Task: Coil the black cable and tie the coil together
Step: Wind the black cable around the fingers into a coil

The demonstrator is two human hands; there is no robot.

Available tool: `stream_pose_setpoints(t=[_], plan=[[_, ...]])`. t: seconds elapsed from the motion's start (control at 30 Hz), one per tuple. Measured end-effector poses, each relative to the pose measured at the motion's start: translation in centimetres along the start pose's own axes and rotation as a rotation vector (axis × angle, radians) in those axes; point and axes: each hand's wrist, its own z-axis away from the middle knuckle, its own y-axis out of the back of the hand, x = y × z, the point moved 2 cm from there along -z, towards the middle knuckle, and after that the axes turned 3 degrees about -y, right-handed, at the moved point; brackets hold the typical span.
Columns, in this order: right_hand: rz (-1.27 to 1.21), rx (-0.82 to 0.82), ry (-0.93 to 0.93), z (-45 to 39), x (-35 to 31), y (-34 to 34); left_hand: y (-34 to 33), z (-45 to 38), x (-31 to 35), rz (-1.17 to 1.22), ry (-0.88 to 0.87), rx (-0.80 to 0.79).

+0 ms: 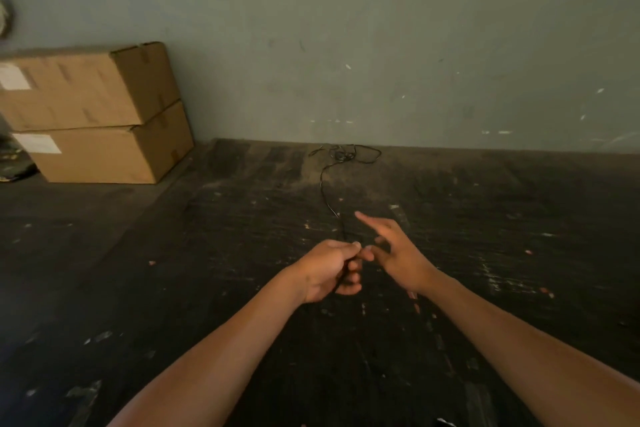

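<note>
Left grip [329, 269] closed on black cable [323, 189]; right grip [394, 250] open beside it; box labels [14, 77] unreadable.

This looks like a storeroom or back workroom: two taped cardboard boxes [93, 114] (each with a white label) are stacked against a bare, scuffed grey-green wall [381, 45], and the dark, worn surface [207, 288] is flecked with paint marks and scratches.

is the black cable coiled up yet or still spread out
Mostly spread out: the black cable trails from the left hand to a loose tangle by the wall.
</note>
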Motion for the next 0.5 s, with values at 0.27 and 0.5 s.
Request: stream_pose_setpoints(t=[0.27, 0.5], plan=[[-0.042, 0.100, 0.028, -0.7, -1.0, 1.9, -1.6, 3.1, 1.9, 0.152, -0.057, -0.196], [-0.105, 0.310, -0.077, -1.3, -0.2, 2.7, -2.1, 4.2, 3.0, 0.274, -0.165, -0.347]])
